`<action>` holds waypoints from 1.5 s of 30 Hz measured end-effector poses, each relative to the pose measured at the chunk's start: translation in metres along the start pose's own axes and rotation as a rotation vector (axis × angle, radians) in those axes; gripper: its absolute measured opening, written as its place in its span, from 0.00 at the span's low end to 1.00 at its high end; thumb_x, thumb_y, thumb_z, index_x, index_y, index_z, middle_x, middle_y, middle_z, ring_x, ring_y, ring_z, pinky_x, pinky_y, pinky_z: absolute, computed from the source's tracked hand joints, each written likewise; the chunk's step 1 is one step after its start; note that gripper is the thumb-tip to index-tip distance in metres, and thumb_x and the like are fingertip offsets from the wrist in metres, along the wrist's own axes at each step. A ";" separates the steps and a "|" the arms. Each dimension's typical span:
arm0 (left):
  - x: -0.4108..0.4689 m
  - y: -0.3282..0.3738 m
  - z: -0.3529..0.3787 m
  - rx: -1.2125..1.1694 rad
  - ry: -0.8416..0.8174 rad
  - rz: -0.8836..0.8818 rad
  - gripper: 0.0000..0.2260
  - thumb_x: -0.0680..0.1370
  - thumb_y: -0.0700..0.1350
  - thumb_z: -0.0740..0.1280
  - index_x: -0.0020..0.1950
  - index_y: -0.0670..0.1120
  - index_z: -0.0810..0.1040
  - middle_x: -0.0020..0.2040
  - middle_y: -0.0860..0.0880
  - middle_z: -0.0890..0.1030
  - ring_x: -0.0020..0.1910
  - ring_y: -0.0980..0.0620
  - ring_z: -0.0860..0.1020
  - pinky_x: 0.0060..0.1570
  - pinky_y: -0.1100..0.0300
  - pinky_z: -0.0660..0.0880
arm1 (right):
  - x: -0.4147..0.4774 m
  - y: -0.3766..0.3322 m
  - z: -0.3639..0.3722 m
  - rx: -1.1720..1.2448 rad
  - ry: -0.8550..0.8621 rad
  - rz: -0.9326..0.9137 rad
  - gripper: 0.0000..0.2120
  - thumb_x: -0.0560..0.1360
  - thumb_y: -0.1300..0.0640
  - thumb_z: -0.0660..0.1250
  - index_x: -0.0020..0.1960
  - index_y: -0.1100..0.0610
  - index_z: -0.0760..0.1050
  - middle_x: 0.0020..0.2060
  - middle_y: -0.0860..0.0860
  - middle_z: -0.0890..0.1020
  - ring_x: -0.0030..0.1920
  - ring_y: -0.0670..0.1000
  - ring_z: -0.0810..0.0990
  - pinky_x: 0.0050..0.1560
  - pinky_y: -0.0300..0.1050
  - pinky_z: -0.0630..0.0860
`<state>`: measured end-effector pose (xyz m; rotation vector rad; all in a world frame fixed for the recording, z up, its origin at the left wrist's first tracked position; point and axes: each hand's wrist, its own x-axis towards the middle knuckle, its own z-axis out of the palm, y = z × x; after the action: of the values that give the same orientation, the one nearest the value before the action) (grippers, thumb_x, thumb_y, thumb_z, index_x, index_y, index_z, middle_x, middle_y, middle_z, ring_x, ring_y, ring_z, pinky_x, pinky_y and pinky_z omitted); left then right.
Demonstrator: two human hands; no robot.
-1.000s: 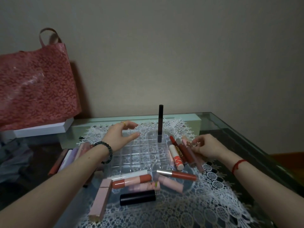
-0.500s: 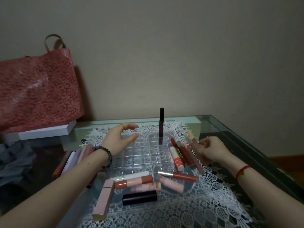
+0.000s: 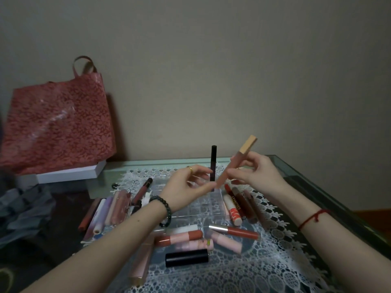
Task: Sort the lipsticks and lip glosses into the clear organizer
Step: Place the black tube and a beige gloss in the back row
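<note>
My right hand (image 3: 257, 174) holds a pink lip gloss with a tan cap (image 3: 237, 162) tilted in the air above the clear organizer (image 3: 203, 205). My left hand (image 3: 186, 190) is raised beside it, and its fingertips touch the tube's lower end. One dark lip gloss (image 3: 213, 163) stands upright in a back compartment of the organizer. Several lipsticks (image 3: 237, 206) lie to the organizer's right. More tubes (image 3: 179, 236) lie in front of it, and others (image 3: 114, 205) lie on the left.
A black lipstick (image 3: 186, 257) lies near the front on the white lace mat (image 3: 264, 263), which covers a glass table (image 3: 330, 187). A red patterned bag (image 3: 57, 123) stands on a white box (image 3: 69, 173) at the back left.
My right hand picked a pink lip gloss from the right pile and lifted it. My left hand rose off the organizer to meet the tube's lower end.
</note>
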<state>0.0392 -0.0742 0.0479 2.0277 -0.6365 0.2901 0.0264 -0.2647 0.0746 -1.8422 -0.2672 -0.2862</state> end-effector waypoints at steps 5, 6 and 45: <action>0.002 0.008 0.003 -0.053 0.092 -0.007 0.06 0.70 0.42 0.71 0.45 0.50 0.78 0.39 0.51 0.81 0.38 0.55 0.79 0.42 0.65 0.77 | 0.009 -0.021 0.017 -0.039 -0.049 -0.067 0.07 0.69 0.62 0.71 0.46 0.61 0.77 0.30 0.51 0.81 0.28 0.43 0.80 0.32 0.34 0.78; 0.003 0.008 0.002 -0.059 0.114 -0.017 0.06 0.70 0.41 0.71 0.45 0.49 0.78 0.39 0.49 0.81 0.38 0.54 0.79 0.42 0.64 0.77 | 0.013 -0.025 0.020 -0.045 -0.047 -0.083 0.06 0.70 0.62 0.70 0.46 0.62 0.76 0.30 0.51 0.80 0.27 0.43 0.79 0.30 0.33 0.77; 0.058 -0.051 -0.001 -0.043 0.116 -0.138 0.06 0.69 0.45 0.72 0.41 0.53 0.77 0.36 0.56 0.80 0.39 0.64 0.78 0.48 0.64 0.73 | 0.096 -0.011 0.043 -0.143 -0.013 -0.230 0.07 0.68 0.63 0.71 0.46 0.59 0.81 0.35 0.47 0.80 0.28 0.31 0.75 0.32 0.21 0.67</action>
<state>0.1154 -0.0707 0.0367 1.9864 -0.4255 0.3068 0.1162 -0.2167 0.1042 -1.9570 -0.4799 -0.4622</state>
